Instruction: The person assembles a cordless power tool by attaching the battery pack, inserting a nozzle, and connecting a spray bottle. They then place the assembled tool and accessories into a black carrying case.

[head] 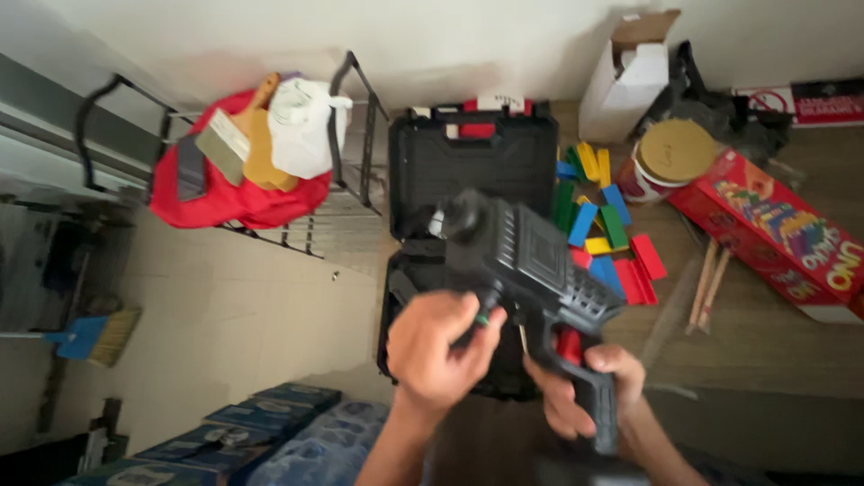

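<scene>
Drill out of its case, in both hands above the tabletop.
Right hand (pixel 589 382) clenched on the grip of the dark grey plastic power drill (pixel 531 261); left hand (pixel 441 346) closed on a green-tipped bit (pixel 483 317) beneath it. Open black plastic carry case (pixel 468 157) lies behind. Bit appears not yet seated; blurred.

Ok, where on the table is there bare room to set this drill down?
Bare wood shows right of the right hand, below the wooden sticks and red game box. It is crowded around the coloured blocks and open black case.
</scene>
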